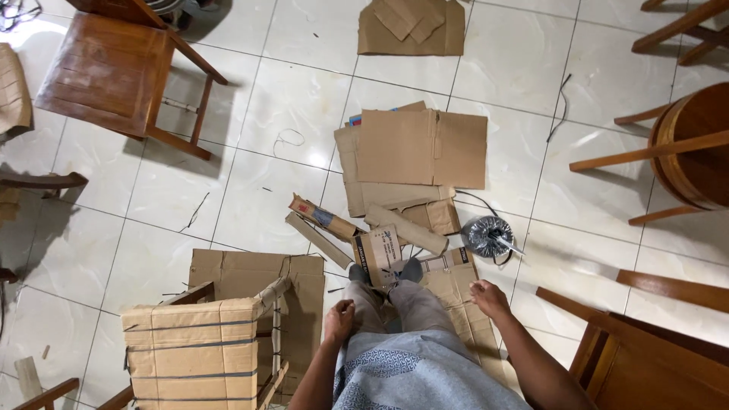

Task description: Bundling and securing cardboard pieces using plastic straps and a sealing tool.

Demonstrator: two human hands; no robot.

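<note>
I stand on a white tiled floor and look down at my legs and feet. My left hand (339, 319) hangs beside my left thigh with its fingers curled in and nothing in it. My right hand (488, 297) hangs to the right, fingers loosely bent, also holding nothing. At my feet lies a small folded cardboard box (377, 255) among cardboard scraps (326, 220). A stack of flat cardboard sheets (419, 150) lies further out. A wooden chair wrapped in cardboard and black straps (194, 349) stands just left of my left hand.
A roll of grey strapping (487, 235) lies right of the scraps. A bare wooden chair (110, 72) stands at the far left, more chairs (683, 152) and wooden furniture (645, 357) at the right. Another flat cardboard piece (411, 29) lies at the top. Loose strap bits dot the floor.
</note>
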